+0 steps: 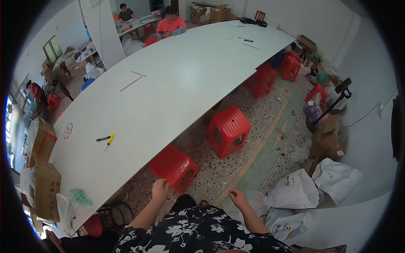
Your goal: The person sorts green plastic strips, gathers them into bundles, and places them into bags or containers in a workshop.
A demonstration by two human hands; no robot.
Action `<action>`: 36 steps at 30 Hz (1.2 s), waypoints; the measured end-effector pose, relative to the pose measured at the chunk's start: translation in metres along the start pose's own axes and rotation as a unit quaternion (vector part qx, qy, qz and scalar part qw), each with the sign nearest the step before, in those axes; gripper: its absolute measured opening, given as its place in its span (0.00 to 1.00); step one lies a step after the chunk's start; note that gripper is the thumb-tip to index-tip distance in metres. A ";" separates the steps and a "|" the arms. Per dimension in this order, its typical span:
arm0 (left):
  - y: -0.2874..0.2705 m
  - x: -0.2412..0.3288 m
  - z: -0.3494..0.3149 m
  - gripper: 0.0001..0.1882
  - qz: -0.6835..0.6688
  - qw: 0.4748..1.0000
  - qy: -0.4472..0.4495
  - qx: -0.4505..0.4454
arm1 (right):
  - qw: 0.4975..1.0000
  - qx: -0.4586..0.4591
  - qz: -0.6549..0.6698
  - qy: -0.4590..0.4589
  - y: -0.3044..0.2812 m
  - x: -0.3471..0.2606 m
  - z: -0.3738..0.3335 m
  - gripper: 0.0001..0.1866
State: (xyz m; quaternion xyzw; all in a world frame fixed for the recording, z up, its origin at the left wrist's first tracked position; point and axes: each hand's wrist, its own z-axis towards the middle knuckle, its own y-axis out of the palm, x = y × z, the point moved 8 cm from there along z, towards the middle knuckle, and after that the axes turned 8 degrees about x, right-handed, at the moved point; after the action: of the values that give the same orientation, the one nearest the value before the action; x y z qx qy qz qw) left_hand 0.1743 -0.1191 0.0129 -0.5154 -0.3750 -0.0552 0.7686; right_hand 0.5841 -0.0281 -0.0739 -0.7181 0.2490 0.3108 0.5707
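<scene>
My left hand (160, 190) is in front of the near red stool (171, 164), its fingers loosely curled in. Whether it touches the stool's edge I cannot tell. Out over the floor on the right is my right hand (239, 198), its fingers bent together. Nothing shows in either hand. On the long white table (177, 101) to the left lie a yellow-handled pointed tool (110, 140) and a black pen (102, 138). Two thin wooden sticks (130, 83) rest farther along the tabletop.
Another red stool (228, 130) stands beside the table, with more beyond. White sacks (293, 189) and cardboard boxes (331, 135) line the right wall. Cartons (45, 189) stand at the table's left end. A person in pink (171, 26) sits across the table's far side.
</scene>
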 end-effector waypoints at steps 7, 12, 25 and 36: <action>-0.018 -0.014 0.142 0.21 0.120 0.971 0.063 0.196 | 0.993 -0.060 0.056 0.085 0.031 0.028 0.023 0.12; 0.001 -0.053 0.238 0.33 0.190 0.960 -0.114 0.172 | 0.991 -0.124 0.017 0.053 0.035 -0.006 0.094 0.12; 0.005 -0.083 0.276 0.30 0.253 0.929 -0.192 0.189 | 0.963 -0.098 0.083 -0.239 0.078 -0.253 0.403 0.07; -0.003 -0.092 0.290 0.26 0.216 0.926 -0.221 0.218 | 0.819 -0.233 0.010 -0.524 0.337 -0.583 0.556 0.08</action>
State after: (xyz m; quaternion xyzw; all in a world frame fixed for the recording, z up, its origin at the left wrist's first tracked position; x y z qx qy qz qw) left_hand -0.0434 0.0934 0.0118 -0.4030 -0.4175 0.3105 0.7529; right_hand -0.1439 0.4397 0.0416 -0.5557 -0.1609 0.6947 0.4275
